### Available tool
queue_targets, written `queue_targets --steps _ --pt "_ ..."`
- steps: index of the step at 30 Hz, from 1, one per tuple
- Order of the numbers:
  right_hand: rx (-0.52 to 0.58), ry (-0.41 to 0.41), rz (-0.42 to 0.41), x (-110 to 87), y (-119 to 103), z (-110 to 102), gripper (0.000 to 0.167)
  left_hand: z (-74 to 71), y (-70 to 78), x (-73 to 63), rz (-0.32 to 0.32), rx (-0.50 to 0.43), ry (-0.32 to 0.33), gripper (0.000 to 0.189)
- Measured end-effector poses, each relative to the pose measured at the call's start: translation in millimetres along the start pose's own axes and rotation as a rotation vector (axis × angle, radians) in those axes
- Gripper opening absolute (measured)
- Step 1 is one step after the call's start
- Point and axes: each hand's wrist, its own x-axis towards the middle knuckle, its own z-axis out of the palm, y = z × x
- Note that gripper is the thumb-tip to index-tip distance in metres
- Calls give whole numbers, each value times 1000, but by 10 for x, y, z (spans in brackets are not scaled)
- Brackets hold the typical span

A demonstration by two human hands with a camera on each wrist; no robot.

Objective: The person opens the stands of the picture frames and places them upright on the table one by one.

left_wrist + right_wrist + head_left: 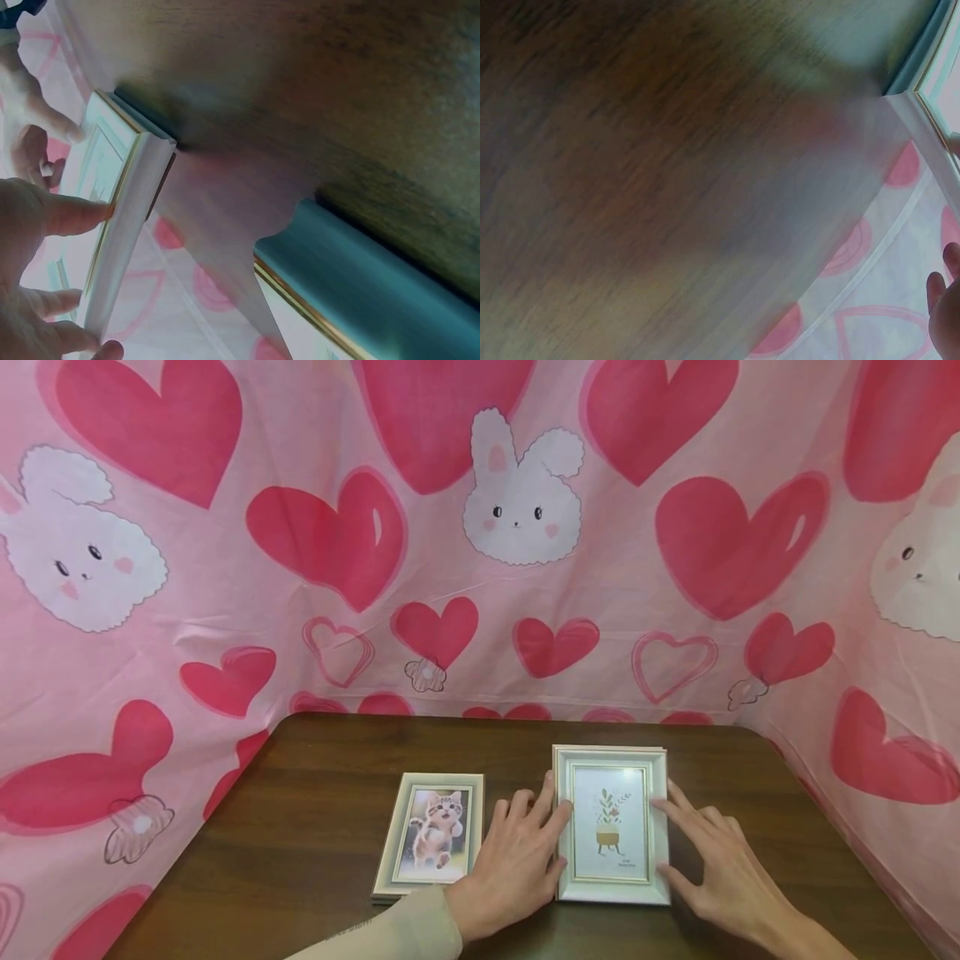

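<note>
A white picture frame [611, 897] with a thin gold inner line and a potted-plant print is at the right of centre in the head view. My left hand [513, 860] rests along its left edge, fingers spread and fairly straight. On the opposite edge lies my right hand [723, 864], its extended index finger over the front rim and its thumb lower down. A thin darker edge shows behind the frame at its top and left. In the left wrist view the frame [124, 202] appears from the side, with my left fingers [75, 217] against it.
A cream picture frame [390, 839] with a kitten picture lies to the left, a layered edge at its bottom, partly covered by my left wrist. Both frames are on a dark wooden table [300, 827]. Behind it hangs a pink cloth [442, 568] with hearts and rabbits.
</note>
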Motion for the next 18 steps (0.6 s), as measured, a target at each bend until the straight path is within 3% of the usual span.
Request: queue_targets --steps 5,10,18 --pt "-1 4 -2 -3 4 -1 96 6 5 -5 1 10 15 65" --pt "25 20 -6 8 18 2 81 6 0 -8 12 34 39 65" --pt "29 29 -5 12 9 5 83 -12 9 -17 16 43 41 65"
